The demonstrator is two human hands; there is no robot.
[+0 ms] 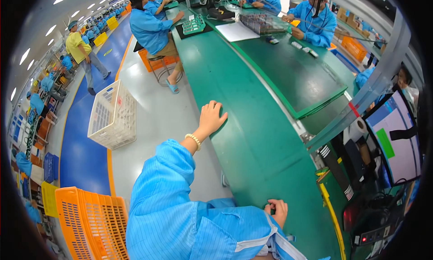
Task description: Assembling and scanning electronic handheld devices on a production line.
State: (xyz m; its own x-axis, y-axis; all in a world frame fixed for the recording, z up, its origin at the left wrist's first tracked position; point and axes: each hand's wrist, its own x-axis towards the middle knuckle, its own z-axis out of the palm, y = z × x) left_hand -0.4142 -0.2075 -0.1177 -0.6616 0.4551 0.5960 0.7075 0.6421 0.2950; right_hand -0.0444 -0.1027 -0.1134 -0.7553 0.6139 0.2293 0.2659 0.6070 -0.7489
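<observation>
My left hand (213,118), with a beaded bracelet (193,142) at its wrist, rests on the near left edge of a long green worktable (243,125). It is open and holds nothing: the fingers lie over the edge and the thumb stands apart. Closer to my body, my right hand (277,211) lies on the same tabletop. Its fingers are loosely bent, a gap shows beside the thumb, and nothing is seen in it. Blue striped sleeves cover both forearms.
An orange crate (92,224) and a white crate (112,116) stand left on the floor. Right are a metal post (383,70), a monitor (394,138) and a yellow strip (333,217). Co-workers sit farther along the table by green circuit boards (194,25) and a clear tray (264,23).
</observation>
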